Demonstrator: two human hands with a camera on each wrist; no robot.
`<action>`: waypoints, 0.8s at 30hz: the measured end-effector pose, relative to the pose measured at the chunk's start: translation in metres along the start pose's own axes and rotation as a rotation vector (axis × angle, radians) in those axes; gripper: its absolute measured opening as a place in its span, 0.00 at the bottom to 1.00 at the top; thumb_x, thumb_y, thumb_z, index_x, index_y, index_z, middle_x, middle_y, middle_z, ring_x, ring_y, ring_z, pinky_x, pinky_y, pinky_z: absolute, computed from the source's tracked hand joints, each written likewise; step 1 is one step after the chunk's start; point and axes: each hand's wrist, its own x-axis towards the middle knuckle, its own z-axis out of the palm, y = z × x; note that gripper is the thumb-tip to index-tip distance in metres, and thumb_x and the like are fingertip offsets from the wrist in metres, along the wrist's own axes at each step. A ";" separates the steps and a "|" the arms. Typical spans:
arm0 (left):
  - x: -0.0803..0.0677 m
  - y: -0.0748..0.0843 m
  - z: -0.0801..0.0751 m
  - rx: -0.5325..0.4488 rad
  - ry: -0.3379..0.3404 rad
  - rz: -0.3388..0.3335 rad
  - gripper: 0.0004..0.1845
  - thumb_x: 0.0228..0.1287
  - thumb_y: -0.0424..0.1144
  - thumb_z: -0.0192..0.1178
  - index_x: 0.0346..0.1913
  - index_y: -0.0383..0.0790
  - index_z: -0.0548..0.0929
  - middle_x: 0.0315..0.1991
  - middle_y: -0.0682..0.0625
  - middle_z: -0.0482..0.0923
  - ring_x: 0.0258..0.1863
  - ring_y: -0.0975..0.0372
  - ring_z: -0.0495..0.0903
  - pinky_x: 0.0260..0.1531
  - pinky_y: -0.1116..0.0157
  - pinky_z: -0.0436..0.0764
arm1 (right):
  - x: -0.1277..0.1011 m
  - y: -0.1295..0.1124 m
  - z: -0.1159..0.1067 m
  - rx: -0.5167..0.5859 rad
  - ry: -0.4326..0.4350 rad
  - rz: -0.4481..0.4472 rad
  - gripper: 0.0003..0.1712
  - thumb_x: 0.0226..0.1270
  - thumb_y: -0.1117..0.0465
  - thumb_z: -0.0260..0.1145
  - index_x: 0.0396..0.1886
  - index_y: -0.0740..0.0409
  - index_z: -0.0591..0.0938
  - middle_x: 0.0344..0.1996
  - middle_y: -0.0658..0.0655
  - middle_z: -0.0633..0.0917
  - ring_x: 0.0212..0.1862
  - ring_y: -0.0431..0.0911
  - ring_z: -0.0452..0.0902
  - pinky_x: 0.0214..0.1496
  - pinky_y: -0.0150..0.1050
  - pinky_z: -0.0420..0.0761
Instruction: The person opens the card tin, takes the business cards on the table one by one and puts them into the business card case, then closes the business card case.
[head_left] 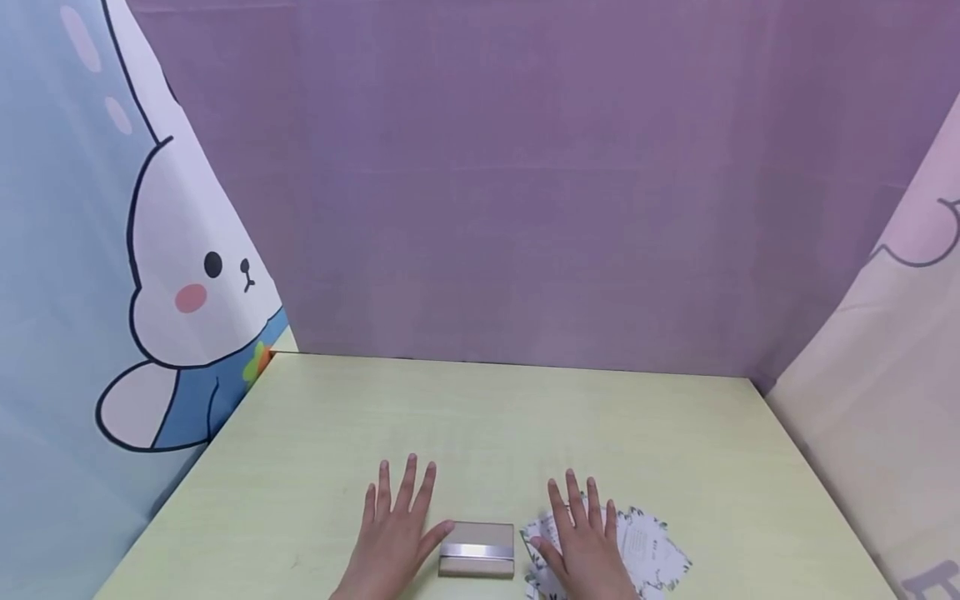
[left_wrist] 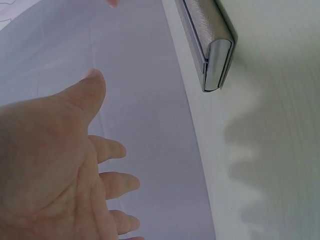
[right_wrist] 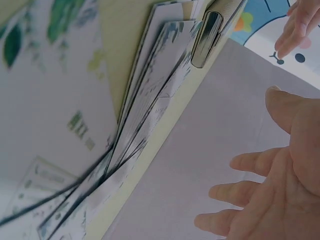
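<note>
My left hand (head_left: 392,533) is held with its fingers spread above the table, just left of a card case (head_left: 477,537). The case is beige with a silver band and lies flat; its metal end shows in the left wrist view (left_wrist: 218,65). To the right, my right hand (head_left: 588,546) spreads its fingers over a loose pile of white cards (head_left: 647,546) with leafy printed borders. Part of the pile is hidden beneath that hand. In the right wrist view the cards (right_wrist: 155,75) overlap at different angles, apart from the fingers. Neither hand holds anything.
The pale yellow-green table (head_left: 495,425) reaches back to a purple curtain (head_left: 525,183). A blue cloth with a cartoon rabbit (head_left: 187,275) hangs on the left, and a pale printed cloth (head_left: 892,375) on the right.
</note>
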 end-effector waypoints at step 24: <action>-0.023 -0.003 0.040 -0.142 -0.289 0.145 0.59 0.31 0.83 0.41 0.71 0.63 0.39 0.61 0.57 0.66 0.58 0.56 0.66 0.52 0.43 0.69 | 0.003 0.045 0.191 0.132 -0.046 -0.158 0.51 0.50 0.28 0.57 0.71 0.37 0.50 0.67 0.44 0.62 0.66 0.49 0.61 0.61 0.57 0.66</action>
